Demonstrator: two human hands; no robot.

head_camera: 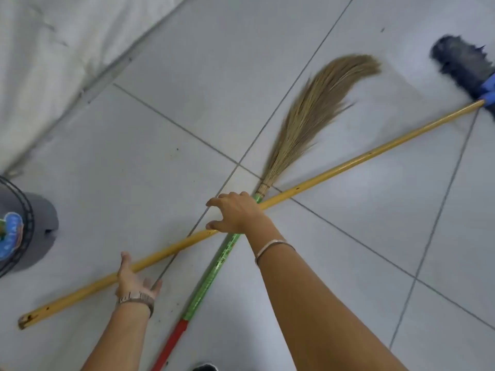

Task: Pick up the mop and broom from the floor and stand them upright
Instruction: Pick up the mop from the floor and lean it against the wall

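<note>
The mop lies on the tiled floor with its long yellow handle (348, 163) running from lower left to upper right, ending in a dark blue mop head (463, 65) at the right edge. The broom lies under it, crossing it; its green and red handle (211, 282) points toward me and its straw bristles (318, 103) fan away. My right hand (235, 214) hovers over the crossing point, fingers spread and curled, touching or just above the yellow handle. My left hand (132, 279) is open beside the yellow handle, fingers apart, nothing held.
A white wall (53, 49) meets the floor along a grey baseboard at the upper left. A fan's grey base (40, 231) and wire guard stand at the left edge. A dark shoe tip (205, 367) shows at the bottom.
</note>
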